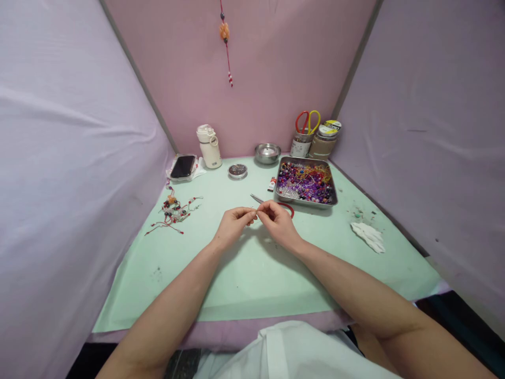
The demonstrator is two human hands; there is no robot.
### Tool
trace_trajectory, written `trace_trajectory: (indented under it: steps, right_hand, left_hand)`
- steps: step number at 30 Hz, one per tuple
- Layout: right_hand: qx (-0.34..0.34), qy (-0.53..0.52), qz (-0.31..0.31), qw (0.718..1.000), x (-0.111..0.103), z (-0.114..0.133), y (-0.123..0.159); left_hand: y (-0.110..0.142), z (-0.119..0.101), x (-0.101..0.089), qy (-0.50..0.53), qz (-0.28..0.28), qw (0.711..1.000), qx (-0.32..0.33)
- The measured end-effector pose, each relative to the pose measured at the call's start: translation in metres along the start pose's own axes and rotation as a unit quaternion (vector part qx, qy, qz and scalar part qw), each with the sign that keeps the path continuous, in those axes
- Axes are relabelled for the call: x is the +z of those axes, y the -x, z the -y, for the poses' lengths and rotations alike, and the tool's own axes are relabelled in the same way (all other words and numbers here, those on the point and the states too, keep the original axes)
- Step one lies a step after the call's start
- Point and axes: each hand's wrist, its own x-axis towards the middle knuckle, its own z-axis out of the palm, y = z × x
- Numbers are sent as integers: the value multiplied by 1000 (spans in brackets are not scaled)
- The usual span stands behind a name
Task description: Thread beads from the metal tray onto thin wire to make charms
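My left hand [235, 225] and my right hand [277, 223] meet over the middle of the green tabletop, fingertips pinched close together. Whatever lies between them is too small to make out; it may be a thin thread. Just behind my right hand lies a pair of scissors [286, 209] with red handles, its blades pointing to the left and partly hidden by the fingers. Beyond that hand stands a metal tray [305, 202] full of purple, red and clear beads and a yellow tangle of thread.
Strung beads [173, 211] lie at left. Along the back are a phone [184, 166], a cream bottle [210, 147], a round tin [237, 171], a metal bowl [268, 153], a scissors cup [301, 145] and a jar [323, 145]. A white cloth [368, 237] lies right; a beaded string [226, 47] hangs behind.
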Motion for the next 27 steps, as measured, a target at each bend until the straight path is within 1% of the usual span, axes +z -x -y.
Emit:
trace_trajectory:
  steps: [3,5,7,14,17,19,21,24,27]
  right_hand:
    - [-29,44,0,999,-1,1,0]
    - [-47,62,16,997,-2,2,0]
    - [-57,73,25,995,-3,2,0]
    - [-16,33,2,999,0,0,2]
    - [-5,52,-6,999,0,0,1]
    - [-9,75,-5,997,-1,1,0]
    - [-21,85,17,996,-3,2,-1]
    - [-31,69,52,996,-5,5,-1]
    - [-23,57,40,997,-6,4,-1]
  left_hand:
    - [0,-1,0,65,12,997,-32]
    - [1,-2,1,116,20,991,-57]
    - [2,-3,2,143,22,987,-71]
    - [-1,0,1,155,-25,986,-58]
    - [-3,2,-1,162,-39,984,-54]
    - [-3,2,-1,168,-41,983,-53]
    - [-2,2,0,180,-37,981,-58]
    - [-1,0,1,207,-24,975,-75]
    - [-1,-4,-1,229,-19,968,-97]
